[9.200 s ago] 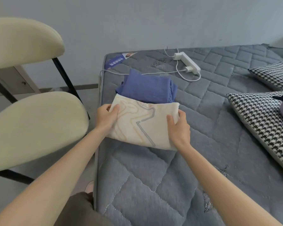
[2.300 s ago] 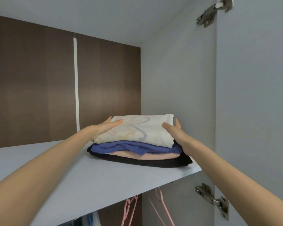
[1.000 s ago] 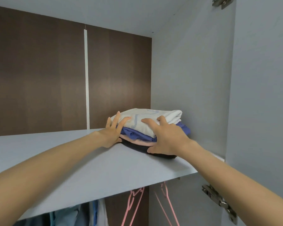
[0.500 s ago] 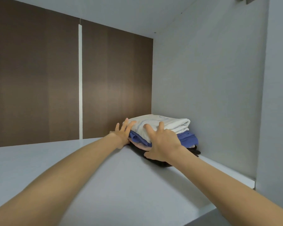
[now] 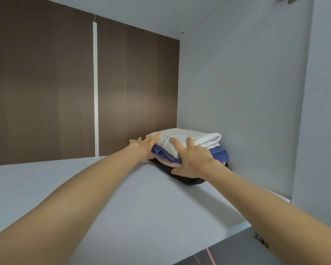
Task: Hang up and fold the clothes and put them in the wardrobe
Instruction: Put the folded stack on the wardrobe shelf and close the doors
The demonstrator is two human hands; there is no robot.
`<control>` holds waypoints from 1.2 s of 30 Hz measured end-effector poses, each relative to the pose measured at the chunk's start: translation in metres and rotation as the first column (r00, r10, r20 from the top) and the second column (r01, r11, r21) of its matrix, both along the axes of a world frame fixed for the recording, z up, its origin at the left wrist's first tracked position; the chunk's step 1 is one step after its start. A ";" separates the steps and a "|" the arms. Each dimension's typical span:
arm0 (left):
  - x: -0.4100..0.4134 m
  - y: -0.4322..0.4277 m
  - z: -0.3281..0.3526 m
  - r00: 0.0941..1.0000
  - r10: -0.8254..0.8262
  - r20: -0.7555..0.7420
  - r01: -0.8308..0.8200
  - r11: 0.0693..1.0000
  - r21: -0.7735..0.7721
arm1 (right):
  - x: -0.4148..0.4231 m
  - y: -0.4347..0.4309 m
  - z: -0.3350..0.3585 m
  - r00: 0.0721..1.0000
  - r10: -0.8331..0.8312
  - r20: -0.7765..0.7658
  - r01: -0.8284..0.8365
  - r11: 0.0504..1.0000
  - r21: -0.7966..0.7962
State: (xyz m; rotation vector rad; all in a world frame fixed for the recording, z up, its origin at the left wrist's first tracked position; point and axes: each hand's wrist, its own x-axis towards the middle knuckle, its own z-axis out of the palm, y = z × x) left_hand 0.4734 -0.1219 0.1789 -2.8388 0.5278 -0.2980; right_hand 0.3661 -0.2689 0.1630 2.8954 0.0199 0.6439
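Observation:
A stack of folded clothes lies on the pale grey wardrobe shelf (image 5: 122,203), deep in its right rear corner. A white garment with pale line print (image 5: 197,137) is on top, over a blue garment (image 5: 219,154), a thin pink layer and a black garment (image 5: 189,180) at the bottom. My left hand (image 5: 144,145) presses flat against the stack's left side with straight fingers. My right hand (image 5: 192,159) is spread on the stack's front, fingers splayed over the white and blue layers.
The dark brown back panel (image 5: 46,92) with a white vertical strip closes the shelf behind. The grey side wall (image 5: 237,102) stands just right of the stack. A hinge (image 5: 262,240) and pink hangers (image 5: 208,255) show below the shelf edge at the bottom right.
The stack went from the shelf's front edge to the rear right corner, pushed by both hands. My hands moved from gripping its sides to lying flat against its front and left.

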 end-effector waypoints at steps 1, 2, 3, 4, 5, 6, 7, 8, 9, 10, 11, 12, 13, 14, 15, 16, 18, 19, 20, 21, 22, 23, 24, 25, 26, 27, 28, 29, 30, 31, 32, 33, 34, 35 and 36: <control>-0.006 0.004 0.003 1.000 -0.011 0.012 0.011 1.000 0.007 | -0.005 -0.004 0.003 0.999 0.019 -0.032 -0.017 0.998 0.059; -0.013 0.008 0.007 0.999 -0.031 0.028 0.031 0.999 0.017 | -0.016 -0.006 0.008 0.995 0.054 -0.081 -0.043 0.990 0.132; -0.020 0.013 0.012 0.997 -0.061 0.042 0.061 0.998 0.014 | -0.026 -0.007 0.012 0.994 0.108 -0.027 -0.102 0.980 0.170; -0.029 0.018 0.016 0.994 -0.094 0.051 0.095 0.995 -0.012 | -0.032 -0.013 0.015 0.982 0.188 0.011 -0.186 0.954 0.235; -0.038 0.022 0.020 0.991 -0.119 0.062 0.122 0.991 -0.046 | -0.044 -0.013 0.016 0.991 0.137 0.006 -0.137 0.991 0.001; -0.048 0.027 0.023 0.989 -0.129 0.074 0.134 0.988 -0.078 | -0.049 -0.018 0.019 0.991 0.133 0.004 -0.124 0.911 0.394; -0.059 0.031 0.026 0.988 -0.127 0.083 0.136 0.985 -0.104 | -0.060 -0.017 0.024 0.987 0.160 0.015 -0.153 0.907 0.391; -0.072 0.035 0.029 0.988 -0.121 0.096 0.133 0.982 -0.130 | -0.066 -0.024 0.023 0.977 0.209 0.047 -0.214 0.932 0.292; -0.085 0.039 0.032 0.986 -0.119 0.117 0.137 0.977 -0.161 | -0.075 -0.024 0.027 0.974 0.223 0.045 -0.227 0.967 0.118; -0.099 0.041 0.034 0.982 -0.121 0.147 0.149 0.968 -0.203 | -0.081 -0.026 0.028 0.972 0.207 0.112 -0.221 0.967 0.130; -0.114 0.043 0.036 0.976 -0.122 0.178 0.166 0.952 -0.259 | -0.085 -0.029 0.027 0.957 0.221 0.186 -0.262 0.935 0.238; -0.131 0.045 0.038 0.970 -0.118 0.213 0.183 0.932 -0.315 | -0.095 -0.029 0.028 0.952 0.220 0.212 -0.281 0.903 0.324; -0.148 0.046 0.038 0.963 -0.105 0.249 0.193 0.913 -0.359 | -0.105 -0.031 0.029 0.937 0.229 0.262 -0.313 0.886 0.343; -0.165 0.047 0.037 0.954 -0.084 0.287 0.195 0.902 -0.386 | -0.115 -0.031 0.030 0.923 0.235 0.304 -0.340 0.868 0.361; -0.183 0.048 0.036 0.946 -0.058 0.320 0.190 0.896 -0.401 | -0.127 -0.030 0.028 0.910 0.250 0.332 -0.371 0.848 0.379; -0.201 0.049 0.033 0.937 -0.031 0.348 0.184 0.891 -0.415 | -0.137 -0.030 0.026 0.897 0.261 0.356 -0.400 0.820 0.409; -0.238 0.052 0.024 0.918 0.016 0.395 0.177 0.877 -0.447 | -0.163 -0.026 0.020 0.867 0.297 0.401 -0.467 0.765 0.443; -0.257 0.053 0.019 0.907 0.037 0.420 0.178 0.870 -0.461 | -0.175 -0.024 0.016 0.848 0.314 0.427 -0.499 0.742 0.447; -0.276 0.054 0.014 0.896 0.054 0.442 0.181 0.863 -0.472 | -0.189 -0.021 0.013 0.831 0.338 0.441 -0.531 0.715 0.453; -0.295 0.055 0.009 0.887 0.068 0.457 0.184 0.855 -0.486 | -0.201 -0.018 0.008 0.817 0.354 0.455 -0.555 0.697 0.454; -0.313 0.055 0.003 0.880 0.082 0.467 0.188 0.844 -0.503 | -0.215 -0.014 0.004 0.802 0.372 0.468 -0.579 0.677 0.454; -0.332 0.056 -0.003 0.877 0.096 0.472 0.191 0.831 -0.523 | -0.228 -0.011 -0.001 0.781 0.402 0.478 -0.610 0.653 0.448; -0.351 0.056 -0.009 0.876 0.106 0.471 0.192 0.818 -0.542 | -0.241 -0.008 -0.006 0.766 0.431 0.477 -0.632 0.639 0.438; -0.369 0.057 -0.016 0.878 0.110 0.466 0.193 0.810 -0.554 | -0.254 -0.005 -0.011 0.748 0.464 0.475 -0.658 0.616 0.433; -0.387 0.059 -0.022 0.880 0.107 0.463 0.195 0.806 -0.558 | -0.268 -0.002 -0.015 0.745 0.482 0.460 -0.664 0.604 0.442; -0.404 0.062 -0.028 0.881 0.105 0.462 0.196 0.807 -0.557 | -0.279 0.001 -0.019 0.740 0.498 0.453 -0.672 0.585 0.455; -0.421 0.065 -0.034 0.879 0.111 0.463 0.191 0.808 -0.557 | -0.291 0.005 -0.024 0.729 0.516 0.451 -0.685 0.557 0.469; -0.437 0.070 -0.040 0.876 0.128 0.464 0.181 0.806 -0.564 | -0.303 0.008 -0.028 0.721 0.528 0.447 -0.692 0.535 0.484; -0.453 0.075 -0.045 0.872 0.152 0.464 0.168 0.799 -0.577 | -0.314 0.012 -0.033 0.713 0.540 0.447 -0.700 0.514 0.496; -0.469 0.081 -0.049 0.869 0.177 0.463 0.154 0.791 -0.592 | -0.325 0.017 -0.038 0.707 0.551 0.444 -0.705 0.496 0.506; -0.485 0.087 -0.054 0.866 0.199 0.458 0.140 0.784 -0.605 | -0.337 0.021 -0.042 0.698 0.563 0.442 -0.711 0.475 0.518; -0.501 0.092 -0.059 0.866 0.218 0.450 0.126 0.777 -0.617 | -0.349 0.026 -0.046 0.686 0.577 0.443 -0.720 0.452 0.526; -0.517 0.098 -0.064 0.867 0.234 0.441 0.113 0.769 -0.629 | -0.360 0.031 -0.050 0.677 0.589 0.442 -0.726 0.432 0.535; -0.532 0.103 -0.067 0.865 0.251 0.434 0.101 0.762 -0.640 | -0.371 0.036 -0.053 0.670 0.597 0.442 -0.729 0.415 0.545; -0.547 0.109 -0.071 0.861 0.270 0.430 0.088 0.755 -0.650 | -0.382 0.042 -0.056 0.664 0.604 0.441 -0.731 0.399 0.553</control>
